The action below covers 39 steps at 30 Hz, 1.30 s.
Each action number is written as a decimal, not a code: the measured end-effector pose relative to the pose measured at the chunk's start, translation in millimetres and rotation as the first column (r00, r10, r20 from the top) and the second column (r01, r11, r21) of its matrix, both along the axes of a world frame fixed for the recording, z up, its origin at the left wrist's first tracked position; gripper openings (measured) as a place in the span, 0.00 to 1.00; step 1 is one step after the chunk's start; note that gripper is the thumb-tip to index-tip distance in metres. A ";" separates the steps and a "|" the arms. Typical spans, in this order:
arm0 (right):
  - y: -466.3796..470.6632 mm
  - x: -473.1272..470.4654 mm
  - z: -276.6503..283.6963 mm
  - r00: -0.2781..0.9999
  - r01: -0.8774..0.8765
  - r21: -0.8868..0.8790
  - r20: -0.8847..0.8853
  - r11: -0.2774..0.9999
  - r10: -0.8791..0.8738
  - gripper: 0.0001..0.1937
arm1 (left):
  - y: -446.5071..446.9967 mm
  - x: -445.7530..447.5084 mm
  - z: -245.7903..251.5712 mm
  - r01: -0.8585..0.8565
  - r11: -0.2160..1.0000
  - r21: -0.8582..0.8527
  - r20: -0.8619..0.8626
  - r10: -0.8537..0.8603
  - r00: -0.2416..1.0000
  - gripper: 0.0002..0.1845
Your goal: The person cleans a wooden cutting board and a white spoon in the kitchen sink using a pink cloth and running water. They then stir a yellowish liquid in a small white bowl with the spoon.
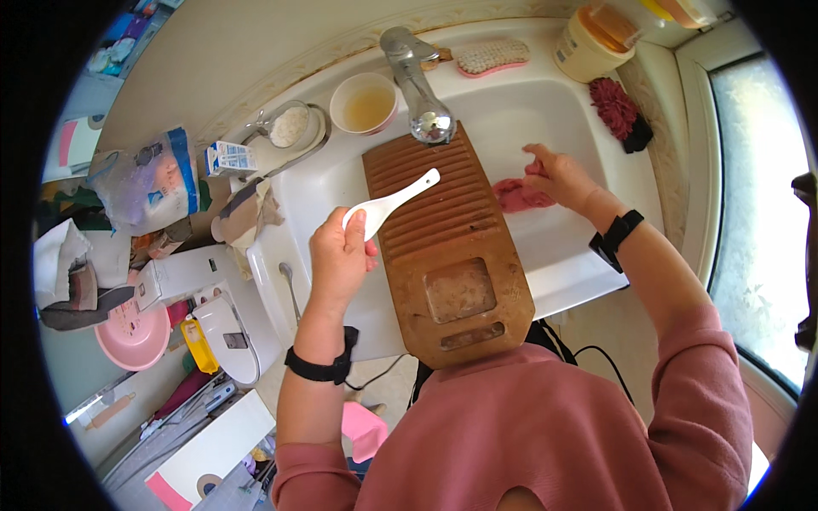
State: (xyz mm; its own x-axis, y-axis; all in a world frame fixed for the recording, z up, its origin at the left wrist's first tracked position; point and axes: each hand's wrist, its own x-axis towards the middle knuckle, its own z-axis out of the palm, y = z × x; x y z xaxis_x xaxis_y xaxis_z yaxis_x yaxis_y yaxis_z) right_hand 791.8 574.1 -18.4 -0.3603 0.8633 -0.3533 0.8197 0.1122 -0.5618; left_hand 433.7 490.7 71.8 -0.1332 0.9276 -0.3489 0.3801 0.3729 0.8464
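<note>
My left hand (339, 262) grips a white ceramic soup spoon (401, 199) by its bowl end, with the handle pointing up and right over a brown ribbed washboard (441, 220). The board leans across the white washbasin (556, 115), its lower end against my pink top. My right hand (565, 179) hovers over the basin's right side, index finger stretched out, and appears to hold nothing. Just below its fingers lies a wet pink-red cloth (521, 195); whether they touch is unclear. The chrome faucet (418, 89) stands over the board's upper end.
Along the back rim sit a bowl of yellowish liquid (365, 105), a glass bowl of white powder (291, 126) and a scrubbing brush (493, 57). A metal spoon (289, 287) rests on the left rim. A tub (588, 48) and a dark red scrubber (613, 108) occupy the right corner.
</note>
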 end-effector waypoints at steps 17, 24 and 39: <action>23.9 -11.3 -41.4 0.817 0.500 -0.237 -0.190 0.833 -0.545 0.08 | 0.6 26.9 -16.3 -0.106 0.985 -0.137 0.256 0.138 0.957 0.11; -44.4 -65.6 43.2 -0.058 0.071 -0.819 -0.574 0.570 -0.817 0.25 | 13.4 81.2 -38.9 -0.106 0.986 -0.132 0.394 0.150 0.907 0.07; -46.7 -103.8 24.1 0.030 0.045 -0.687 -0.725 0.725 -0.688 0.17 | 12.2 110.8 -41.0 0.182 0.981 -0.065 0.349 -0.148 0.926 0.09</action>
